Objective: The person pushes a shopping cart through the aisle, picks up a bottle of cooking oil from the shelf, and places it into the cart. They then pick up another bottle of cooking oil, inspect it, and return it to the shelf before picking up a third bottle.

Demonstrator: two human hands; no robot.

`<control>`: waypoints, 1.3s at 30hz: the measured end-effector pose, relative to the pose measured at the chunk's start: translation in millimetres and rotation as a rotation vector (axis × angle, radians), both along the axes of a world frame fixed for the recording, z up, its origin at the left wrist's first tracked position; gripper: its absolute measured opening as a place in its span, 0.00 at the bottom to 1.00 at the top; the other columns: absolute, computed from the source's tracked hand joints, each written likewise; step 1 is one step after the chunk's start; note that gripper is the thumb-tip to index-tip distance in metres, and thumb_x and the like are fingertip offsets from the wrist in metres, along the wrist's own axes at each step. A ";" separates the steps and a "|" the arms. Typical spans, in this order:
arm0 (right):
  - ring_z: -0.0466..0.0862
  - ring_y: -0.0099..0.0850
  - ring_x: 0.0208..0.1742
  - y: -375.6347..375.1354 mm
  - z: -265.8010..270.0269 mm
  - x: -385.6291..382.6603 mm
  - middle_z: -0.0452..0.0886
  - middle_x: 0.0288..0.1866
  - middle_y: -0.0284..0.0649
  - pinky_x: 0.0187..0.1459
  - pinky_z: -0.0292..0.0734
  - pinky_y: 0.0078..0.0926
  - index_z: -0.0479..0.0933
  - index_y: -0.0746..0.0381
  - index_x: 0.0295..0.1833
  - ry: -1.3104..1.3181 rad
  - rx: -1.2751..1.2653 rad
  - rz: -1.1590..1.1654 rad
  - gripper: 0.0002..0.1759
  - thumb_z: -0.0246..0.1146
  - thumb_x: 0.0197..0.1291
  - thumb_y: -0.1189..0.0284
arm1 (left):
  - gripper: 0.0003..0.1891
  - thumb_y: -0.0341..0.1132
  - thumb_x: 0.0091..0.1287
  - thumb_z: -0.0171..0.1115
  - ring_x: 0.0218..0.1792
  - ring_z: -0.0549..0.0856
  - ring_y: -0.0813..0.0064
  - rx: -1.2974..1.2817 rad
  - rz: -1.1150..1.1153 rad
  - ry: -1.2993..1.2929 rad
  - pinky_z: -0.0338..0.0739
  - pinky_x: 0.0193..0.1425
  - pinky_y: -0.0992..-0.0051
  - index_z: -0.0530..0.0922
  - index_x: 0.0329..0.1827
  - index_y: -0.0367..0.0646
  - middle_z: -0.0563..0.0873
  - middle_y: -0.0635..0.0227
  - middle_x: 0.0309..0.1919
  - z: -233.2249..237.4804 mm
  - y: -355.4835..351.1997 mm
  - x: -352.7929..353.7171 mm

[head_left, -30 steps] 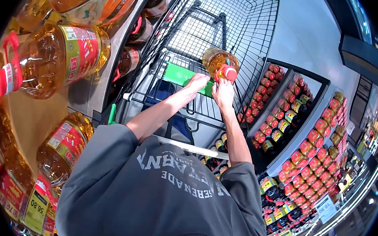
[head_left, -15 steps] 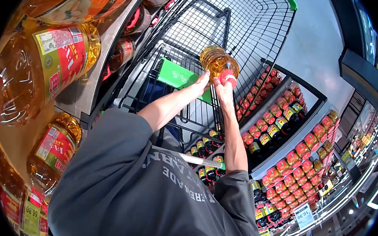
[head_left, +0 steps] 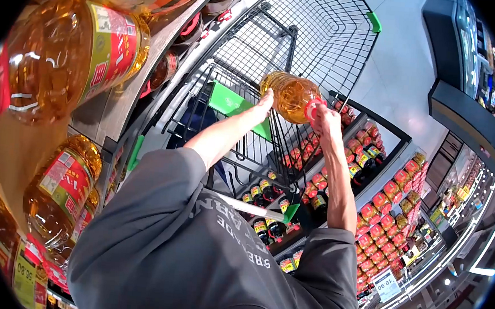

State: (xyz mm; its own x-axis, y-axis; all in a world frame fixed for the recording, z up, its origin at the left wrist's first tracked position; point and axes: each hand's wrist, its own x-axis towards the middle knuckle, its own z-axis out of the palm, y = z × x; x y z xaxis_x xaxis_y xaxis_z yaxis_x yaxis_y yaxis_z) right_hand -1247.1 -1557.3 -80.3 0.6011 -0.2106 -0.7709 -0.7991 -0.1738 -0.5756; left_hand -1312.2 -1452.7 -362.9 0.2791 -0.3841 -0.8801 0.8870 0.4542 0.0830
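A big clear bottle of golden oil (head_left: 290,95) with a red cap hangs over the black wire shopping cart (head_left: 302,26), cap end toward me. My right hand (head_left: 325,121) grips its red handle at the cap. My left hand (head_left: 264,104) presses against the bottle's left side from below. Both forearms reach out from my grey T-shirt above the cart's child seat with its green flap (head_left: 234,105).
Shelves on the left carry large oil bottles with red labels (head_left: 71,50) and yellow price tags (head_left: 23,276). On the right, tiered racks (head_left: 393,205) hold several red-capped jars and dark sauce bottles. A pale floor aisle (head_left: 403,62) lies beyond the cart.
The bottle has shifted slightly right and tipped more sideways. My right hand moved right along with the cap, and my hands have spread apart.
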 end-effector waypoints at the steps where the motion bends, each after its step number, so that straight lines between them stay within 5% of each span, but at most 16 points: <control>1: 0.56 0.15 0.15 10.1 33.6 -1.7 0.60 0.16 0.22 0.18 0.48 0.21 0.66 0.54 0.22 0.015 -0.071 0.021 0.17 0.58 0.65 0.66 | 0.39 0.68 0.72 0.30 0.79 0.49 0.56 0.059 -0.050 -0.021 0.47 0.77 0.50 0.46 0.80 0.56 0.53 0.62 0.79 5.5 5.7 2.4; 5: 0.59 0.14 0.14 -3.9 145.0 -27.4 0.61 0.16 0.21 0.16 0.49 0.18 0.73 0.59 0.27 -0.082 -0.012 0.059 0.15 0.55 0.68 0.66 | 0.36 0.68 0.72 0.29 0.64 0.72 0.61 0.186 -0.081 -0.051 0.68 0.65 0.53 0.67 0.72 0.55 0.71 0.63 0.69 27.8 20.9 7.4; 8: 0.57 0.12 0.13 0.8 242.5 -56.1 0.63 0.18 0.22 0.13 0.45 0.13 0.72 0.59 0.27 -0.283 0.106 0.025 0.15 0.58 0.67 0.65 | 0.34 0.60 0.77 0.30 0.61 0.77 0.65 -0.183 0.377 -0.222 0.71 0.67 0.60 0.65 0.71 0.43 0.75 0.63 0.65 71.6 14.3 13.2; 15: 0.61 0.17 0.12 -11.4 358.4 -111.4 0.67 0.24 0.32 0.13 0.56 0.16 0.69 0.73 0.54 -0.639 0.306 -0.043 0.21 0.50 0.66 0.66 | 0.35 0.64 0.72 0.45 0.65 0.74 0.69 -0.176 0.013 -0.677 0.72 0.65 0.57 0.65 0.72 0.48 0.75 0.66 0.66 289.0 92.5 -26.7; 19: 0.62 0.18 0.11 -29.7 382.3 -142.8 0.70 0.30 0.37 0.13 0.63 0.15 0.57 0.84 0.65 -0.783 0.439 0.160 0.34 0.47 0.67 0.63 | 0.35 0.65 0.71 0.45 0.41 0.85 0.78 0.022 -0.058 -0.770 0.80 0.47 0.74 0.80 0.54 0.37 0.86 0.65 0.42 334.4 126.4 -73.4; 22: 0.60 0.17 0.12 -20.3 395.2 -155.6 0.69 0.32 0.37 0.14 0.62 0.13 0.45 0.85 0.72 -0.795 0.419 0.195 0.41 0.47 0.68 0.62 | 0.36 0.65 0.71 0.45 0.38 0.85 0.79 0.088 -0.087 -0.808 0.80 0.43 0.77 0.79 0.54 0.37 0.87 0.67 0.39 375.0 153.8 -122.0; 25: 0.62 0.20 0.13 13.8 397.9 -166.0 0.77 0.36 0.40 0.44 0.80 0.21 0.54 0.89 0.67 -0.831 0.397 -0.019 0.39 0.47 0.67 0.61 | 0.35 0.60 0.75 0.43 0.63 0.78 0.72 -0.005 -0.108 -0.741 0.72 0.66 0.68 0.65 0.72 0.40 0.78 0.61 0.63 369.5 180.4 -166.4; 26: 0.70 0.20 0.20 -10.4 391.0 -160.7 0.81 0.40 0.43 0.48 0.78 0.25 0.66 0.84 0.63 -0.725 0.699 0.223 0.34 0.53 0.65 0.61 | 0.34 0.59 0.75 0.43 0.65 0.76 0.70 -0.001 -0.057 -0.753 0.68 0.70 0.66 0.65 0.72 0.40 0.77 0.61 0.65 381.7 185.5 -181.2; 28: 0.59 0.17 0.18 4.3 383.2 -168.7 0.69 0.33 0.36 0.25 0.59 0.09 0.49 0.85 0.71 -0.793 0.565 0.296 0.38 0.45 0.70 0.63 | 0.33 0.58 0.76 0.41 0.67 0.73 0.68 0.022 0.019 -0.705 0.63 0.73 0.64 0.65 0.72 0.40 0.74 0.60 0.67 401.1 193.6 -201.2; 29: 0.60 0.17 0.21 22.0 389.3 -171.2 0.70 0.33 0.35 0.31 0.63 0.10 0.49 0.86 0.71 -0.687 0.658 0.377 0.37 0.43 0.70 0.64 | 0.33 0.58 0.76 0.40 0.67 0.74 0.68 0.027 0.035 -0.693 0.64 0.73 0.64 0.64 0.72 0.40 0.75 0.60 0.66 402.5 198.7 -209.6; 30: 0.65 0.16 0.26 35.8 392.1 -168.6 0.72 0.34 0.34 0.36 0.66 0.13 0.61 0.83 0.67 -0.538 0.860 0.458 0.36 0.50 0.69 0.60 | 0.33 0.58 0.76 0.40 0.66 0.74 0.68 0.030 0.052 -0.681 0.64 0.73 0.64 0.64 0.72 0.41 0.75 0.60 0.66 403.6 203.9 -216.6; 32: 0.61 0.27 0.13 73.3 394.5 -175.4 0.71 0.22 0.40 0.17 0.60 0.25 0.70 0.85 0.53 -0.613 0.743 0.208 0.36 0.48 0.59 0.56 | 0.30 0.56 0.77 0.41 0.63 0.78 0.68 0.023 0.089 -0.636 0.69 0.70 0.64 0.66 0.71 0.42 0.78 0.60 0.63 398.3 212.7 -227.1; 36: 0.61 0.24 0.13 79.3 365.0 -160.4 0.73 0.23 0.42 0.13 0.55 0.17 0.72 0.81 0.43 -0.659 0.761 0.345 0.27 0.53 0.56 0.61 | 0.30 0.56 0.76 0.42 0.61 0.80 0.67 0.035 0.102 -0.609 0.74 0.67 0.63 0.68 0.69 0.41 0.79 0.60 0.62 392.3 226.3 -238.6; 37: 0.61 0.22 0.13 146.2 408.4 -189.8 0.74 0.23 0.43 0.13 0.54 0.15 0.72 0.78 0.42 -0.614 0.322 -0.244 0.23 0.56 0.55 0.64 | 0.31 0.56 0.75 0.41 0.61 0.80 0.66 0.051 0.103 -0.599 0.74 0.67 0.62 0.68 0.69 0.41 0.79 0.60 0.62 394.0 228.5 -239.6; 38: 0.61 0.20 0.13 94.9 364.5 -171.3 0.74 0.24 0.42 0.13 0.54 0.15 0.72 0.77 0.43 -0.635 0.751 0.228 0.23 0.57 0.56 0.63 | 0.31 0.56 0.75 0.41 0.61 0.80 0.66 0.059 0.100 -0.609 0.74 0.67 0.62 0.68 0.69 0.41 0.79 0.60 0.62 393.3 231.8 -240.2; 39: 0.61 0.19 0.14 97.4 358.8 -170.9 0.74 0.24 0.41 0.14 0.54 0.15 0.72 0.76 0.42 -0.577 0.750 0.197 0.23 0.57 0.56 0.63 | 0.30 0.55 0.76 0.41 0.61 0.80 0.66 0.040 0.096 -0.590 0.74 0.67 0.62 0.68 0.69 0.41 0.79 0.60 0.62 390.7 235.3 -242.3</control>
State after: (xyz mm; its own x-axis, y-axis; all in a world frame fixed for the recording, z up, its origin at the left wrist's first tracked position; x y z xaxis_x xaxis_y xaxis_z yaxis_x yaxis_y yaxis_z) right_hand -1418.0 -1459.9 278.5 0.9013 0.3615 -0.2385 -0.3542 0.2983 -0.8863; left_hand -1554.5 -1217.4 27.9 0.7566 -0.3031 -0.5793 0.6414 0.5165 0.5673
